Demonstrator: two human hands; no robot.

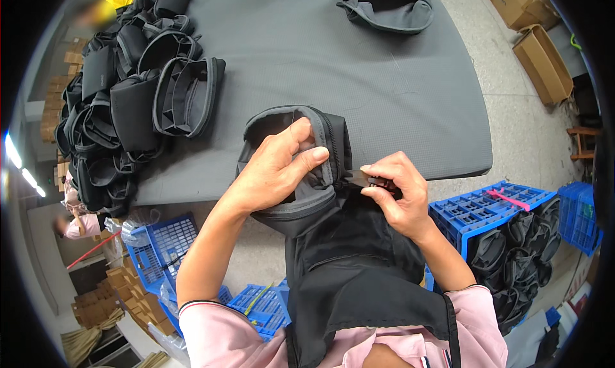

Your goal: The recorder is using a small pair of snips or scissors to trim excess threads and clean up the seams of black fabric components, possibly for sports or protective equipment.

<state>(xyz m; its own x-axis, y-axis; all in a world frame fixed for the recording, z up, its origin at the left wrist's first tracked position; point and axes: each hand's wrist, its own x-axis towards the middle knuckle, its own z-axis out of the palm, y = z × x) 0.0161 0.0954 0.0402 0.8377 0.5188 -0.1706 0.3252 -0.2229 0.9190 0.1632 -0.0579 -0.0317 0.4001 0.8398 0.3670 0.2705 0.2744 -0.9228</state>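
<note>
Head view, lower edge: a black apron [378,301] over a pink shirt [221,336]; both forearms rise from here toward the middle of the frame.
Right hand [400,192]: right of centre, thumb and forefinger closed in a pinch on a small dark tool [384,184]; its pale metal end points left, near the side of the pouch. The remaining fingers are curled, partly hidden.
Left hand [272,166]: at centre, laid over the pouch opening, thumb and forefinger slightly parted, thumb on the right rim, gripping the pouch; the other fingertips cannot be seen.
Dark pouch [291,224]: centre of the frame, opening upward, zip along its right side, overlapping the table's near edge; whether it rests there I cannot tell.
Crates: blue crate [458,209] at the right, a pink strip [509,199] across its top and dark pouches inside; blue basket [150,252] at lower left.
Table [371,86]: grey-covered, filling the upper middle.
Pouch heap [134,115]: piled at upper left on the table, some pouches open.
Far pouch [394,15]: open, at the top edge, right of centre.
Floor beyond: open carton [544,66] at upper right.
Far left: another person [86,227] in pink.
</note>
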